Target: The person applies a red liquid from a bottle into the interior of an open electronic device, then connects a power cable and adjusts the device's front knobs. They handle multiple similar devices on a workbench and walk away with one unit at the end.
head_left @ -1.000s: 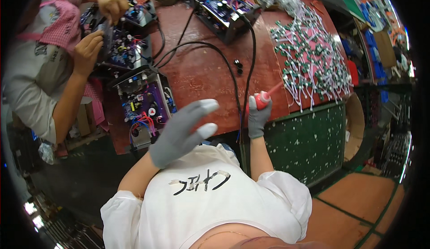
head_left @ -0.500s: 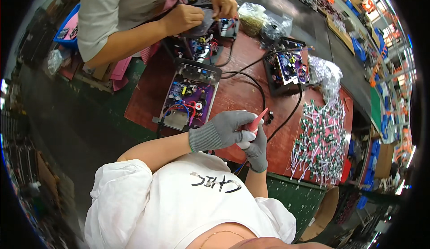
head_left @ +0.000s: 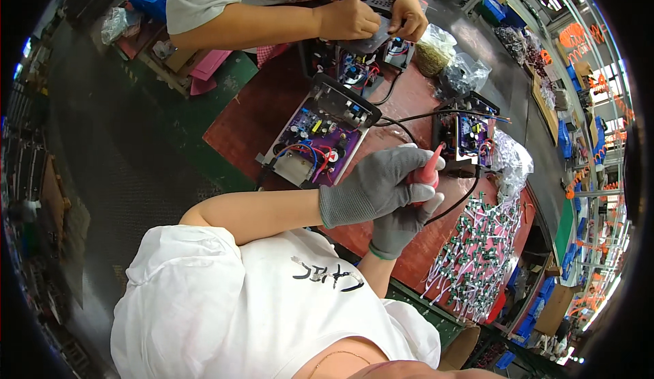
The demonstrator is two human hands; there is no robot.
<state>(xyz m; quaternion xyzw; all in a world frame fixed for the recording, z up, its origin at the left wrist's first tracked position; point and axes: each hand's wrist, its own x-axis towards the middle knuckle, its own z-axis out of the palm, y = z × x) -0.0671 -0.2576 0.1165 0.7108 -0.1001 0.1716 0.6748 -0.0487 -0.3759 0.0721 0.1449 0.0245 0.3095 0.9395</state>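
At upper left, a blue bin [head_left: 144, 4] holds small dark parts over pink sheeting; below it sits a crumpled clear plastic bag [head_left: 116, 26], contents unclear. Left of centre, an open metal chassis [head_left: 323, 137] carries a purple circuit board and coloured wires. Right of centre, the gloved left hand [head_left: 371, 185] pinches a red squeeze bottle [head_left: 426, 176] between thumb and fingers, its tapered nozzle pointing up. The gloved right hand [head_left: 396, 230] is just below, against the left; its fingers are partly hidden, so I cannot tell whether they grip. At upper right, a clear bag [head_left: 434, 50] holds tan, fine material. At lower right lie small green boards with white leads [head_left: 473, 256]. One second ago the right hand alone held the bottle, with the left apart, thumb and fingers spread.
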